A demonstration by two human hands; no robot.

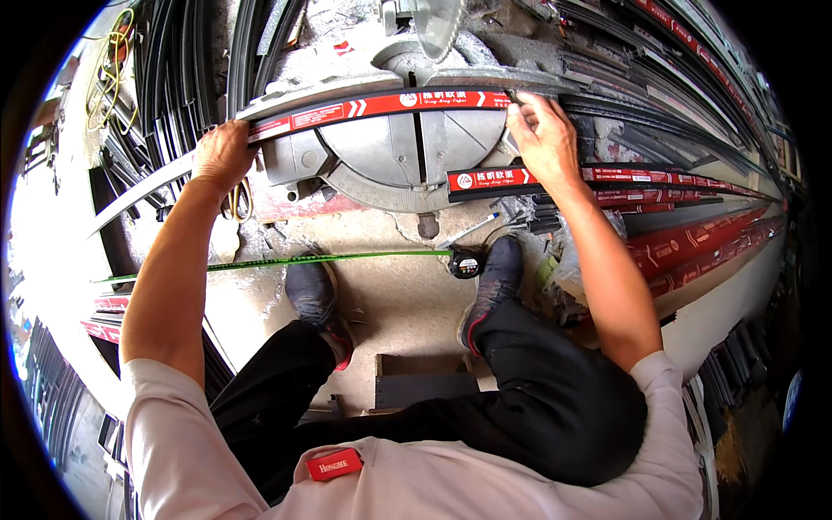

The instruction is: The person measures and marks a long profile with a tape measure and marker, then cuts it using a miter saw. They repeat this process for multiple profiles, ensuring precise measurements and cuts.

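A long dark profile strip with red printed film [373,106] lies across the grey miter saw table [364,143], along its fence. My left hand [224,158] is closed around the strip near the left side of the saw. Toward the other end, my right hand [546,137] pinches the strip's right end between thumb and fingers. The toothed saw blade [439,28] stands raised behind the strip, right of the table's middle. A second red-filmed profile [492,179] reaches in below my right wrist, its left end at the saw's front edge.
Between my shoes lies a black tape measure [466,263], its green tape [364,256] drawn out leftward. A white-and-blue pen [470,230] rests nearby. Black profiles [173,78] stand at the far left; red-filmed profiles [693,247] are stacked at right. A yellow cord [111,74] hangs far left.
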